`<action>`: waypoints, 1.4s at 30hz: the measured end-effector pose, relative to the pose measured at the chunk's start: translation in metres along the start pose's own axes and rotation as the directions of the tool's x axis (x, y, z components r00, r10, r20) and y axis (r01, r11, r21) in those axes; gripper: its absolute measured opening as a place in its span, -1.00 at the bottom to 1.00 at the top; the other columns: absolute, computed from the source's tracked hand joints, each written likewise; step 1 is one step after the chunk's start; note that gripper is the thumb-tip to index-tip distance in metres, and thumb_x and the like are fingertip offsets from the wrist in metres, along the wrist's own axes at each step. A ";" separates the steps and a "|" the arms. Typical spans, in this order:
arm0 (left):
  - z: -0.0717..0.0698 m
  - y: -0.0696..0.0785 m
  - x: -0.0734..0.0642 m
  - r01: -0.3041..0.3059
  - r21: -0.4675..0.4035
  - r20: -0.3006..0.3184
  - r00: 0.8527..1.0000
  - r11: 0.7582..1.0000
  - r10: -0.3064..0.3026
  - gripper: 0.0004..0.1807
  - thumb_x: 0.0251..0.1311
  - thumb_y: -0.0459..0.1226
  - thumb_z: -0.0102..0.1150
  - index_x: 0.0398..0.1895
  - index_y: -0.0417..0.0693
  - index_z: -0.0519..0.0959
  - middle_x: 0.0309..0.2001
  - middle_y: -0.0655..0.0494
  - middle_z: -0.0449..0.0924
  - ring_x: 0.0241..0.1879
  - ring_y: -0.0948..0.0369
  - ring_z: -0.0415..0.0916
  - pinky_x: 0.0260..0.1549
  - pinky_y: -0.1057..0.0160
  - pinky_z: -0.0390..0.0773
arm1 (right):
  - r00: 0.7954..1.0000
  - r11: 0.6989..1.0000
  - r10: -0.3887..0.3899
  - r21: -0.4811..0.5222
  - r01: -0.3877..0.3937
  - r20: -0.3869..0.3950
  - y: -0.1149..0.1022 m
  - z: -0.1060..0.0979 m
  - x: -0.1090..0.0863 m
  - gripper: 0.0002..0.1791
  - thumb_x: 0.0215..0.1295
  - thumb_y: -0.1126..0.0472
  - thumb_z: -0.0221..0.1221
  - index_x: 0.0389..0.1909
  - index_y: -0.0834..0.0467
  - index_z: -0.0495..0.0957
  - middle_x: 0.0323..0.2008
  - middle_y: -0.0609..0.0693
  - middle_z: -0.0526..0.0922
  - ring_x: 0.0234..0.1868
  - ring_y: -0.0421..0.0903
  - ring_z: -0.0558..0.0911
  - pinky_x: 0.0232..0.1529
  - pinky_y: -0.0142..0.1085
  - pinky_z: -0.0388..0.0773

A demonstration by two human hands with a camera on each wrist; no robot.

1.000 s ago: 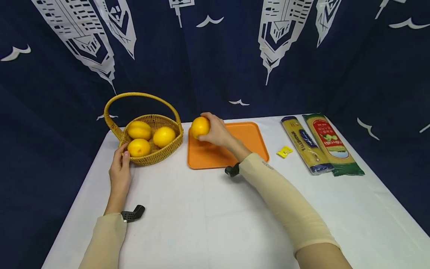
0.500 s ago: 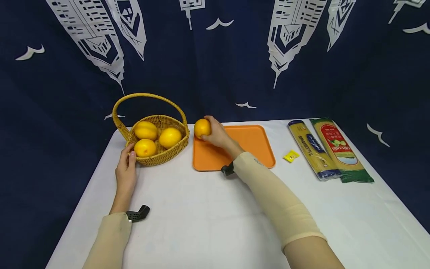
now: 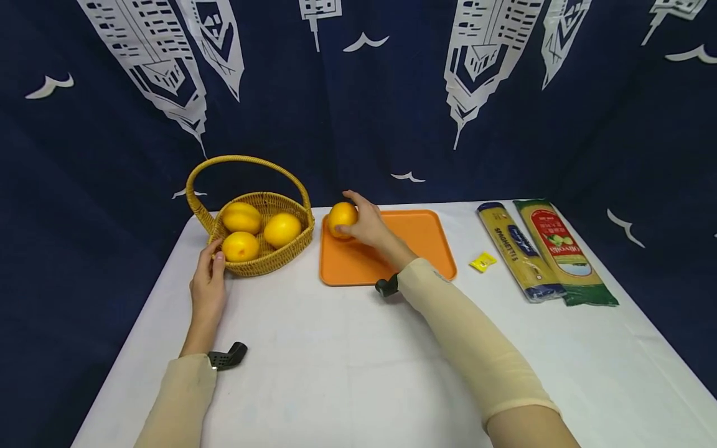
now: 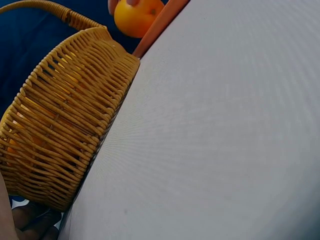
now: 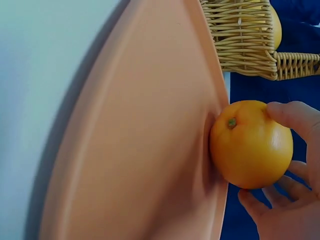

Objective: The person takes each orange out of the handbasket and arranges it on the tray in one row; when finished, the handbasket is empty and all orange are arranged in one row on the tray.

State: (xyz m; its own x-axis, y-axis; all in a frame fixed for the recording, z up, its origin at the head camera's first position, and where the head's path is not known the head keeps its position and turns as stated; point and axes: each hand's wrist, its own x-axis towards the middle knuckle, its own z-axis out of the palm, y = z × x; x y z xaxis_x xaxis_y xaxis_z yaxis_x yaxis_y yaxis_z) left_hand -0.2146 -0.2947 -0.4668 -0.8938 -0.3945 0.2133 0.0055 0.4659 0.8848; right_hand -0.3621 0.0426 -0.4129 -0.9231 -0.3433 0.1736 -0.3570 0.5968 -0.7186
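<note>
My left hand [image 3: 207, 289] holds the left front side of a wicker basket [image 3: 263, 267]; in the left wrist view its fingers [image 4: 35, 220] show dark under the basket's end. Three yellow-orange fruits, one of them an orange [image 3: 282, 229], lie in the basket. Another orange [image 5: 252, 145] rests on the left part of an orange tray [image 3: 358, 264]. Around that orange my right hand [image 3: 370, 225] is spread: the thumb [image 5: 287, 112] lies at its side, while the fingers stand loose on the other side, the upper one lifted away in the head view.
Right of the tray lies a small yellow wrapped candy [image 3: 483, 262]. Two spaghetti packs [image 3: 518, 249] [image 3: 568, 252] lie side by side at the right. A dark blue patterned curtain [image 3: 358, 112] hangs behind the white table [image 3: 347, 348].
The orange has come down onto the tray, and my right hand has loosened its fingers and drawn slightly to the right. My left hand stays at the basket. The head view has shifted a little.
</note>
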 end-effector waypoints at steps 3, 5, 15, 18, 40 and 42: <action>-0.001 -0.001 -0.001 0.000 -0.001 -0.003 1.000 1.000 0.000 -0.44 0.67 0.12 -0.23 0.61 0.30 0.30 0.62 0.21 0.26 0.64 0.13 0.09 0.64 -0.02 0.07 | 1.000 1.000 0.006 -0.013 -0.006 0.007 0.001 -0.003 -0.004 -0.04 0.26 0.11 0.49 0.61 0.08 0.23 0.59 0.09 0.31 0.50 0.12 0.37 0.58 0.01 0.29; -0.002 -0.002 -0.002 0.003 0.000 -0.003 1.000 1.000 -0.003 -0.44 0.67 0.12 -0.23 0.61 0.30 0.30 0.62 0.21 0.26 0.64 0.14 0.09 0.64 -0.01 0.07 | 1.000 1.000 0.017 -0.024 -0.016 0.014 0.003 -0.005 -0.006 -0.05 0.27 0.09 0.48 0.61 0.06 0.22 0.57 0.09 0.33 0.45 0.12 0.41 0.53 0.00 0.37; -0.001 -0.002 -0.001 0.004 0.002 0.005 1.000 1.000 -0.004 -0.44 0.67 0.12 -0.23 0.61 0.31 0.29 0.62 0.20 0.25 0.64 0.12 0.09 0.63 -0.04 0.09 | 0.998 0.994 0.053 -0.094 -0.051 0.024 0.006 -0.006 -0.007 -0.04 0.25 0.07 0.51 0.60 0.06 0.23 0.52 0.14 0.35 0.42 0.17 0.37 0.48 0.04 0.41; 0.000 -0.001 -0.001 -0.006 -0.002 0.005 1.000 1.000 0.006 -0.44 0.67 0.12 -0.23 0.61 0.29 0.30 0.62 0.19 0.26 0.64 0.11 0.10 0.63 -0.03 0.09 | 0.999 0.994 0.049 -0.100 -0.048 0.012 0.003 -0.003 -0.006 -0.05 0.21 0.06 0.53 0.56 0.09 0.27 0.45 0.15 0.39 0.38 0.16 0.39 0.42 0.02 0.47; 0.000 -0.002 0.002 -0.028 -0.018 0.002 1.000 0.999 0.028 -0.46 0.67 0.10 -0.23 0.60 0.29 0.32 0.61 0.20 0.28 0.63 0.14 0.12 0.62 -0.03 0.13 | 0.998 0.997 0.036 -0.067 -0.033 0.045 -0.016 0.007 0.001 0.04 0.21 0.04 0.54 0.60 0.11 0.18 0.54 0.12 0.35 0.48 0.13 0.36 0.57 0.00 0.31; 0.000 -0.003 0.001 -0.024 -0.015 0.002 1.000 1.000 0.024 -0.46 0.68 0.10 -0.22 0.59 0.28 0.32 0.61 0.18 0.28 0.63 0.12 0.13 0.62 -0.05 0.14 | 0.998 0.997 0.035 -0.072 -0.031 0.048 -0.016 0.005 -0.002 0.02 0.23 0.02 0.53 0.60 0.11 0.19 0.55 0.12 0.34 0.51 0.14 0.33 0.58 0.02 0.28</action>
State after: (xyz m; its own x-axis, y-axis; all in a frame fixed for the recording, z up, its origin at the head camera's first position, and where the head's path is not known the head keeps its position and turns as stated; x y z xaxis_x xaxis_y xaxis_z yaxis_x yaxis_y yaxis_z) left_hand -0.2156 -0.2966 -0.4695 -0.8941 -0.3818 0.2340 0.0341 0.4630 0.8857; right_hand -0.3541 0.0302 -0.4049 -0.9270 -0.3567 0.1159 -0.3374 0.6582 -0.6731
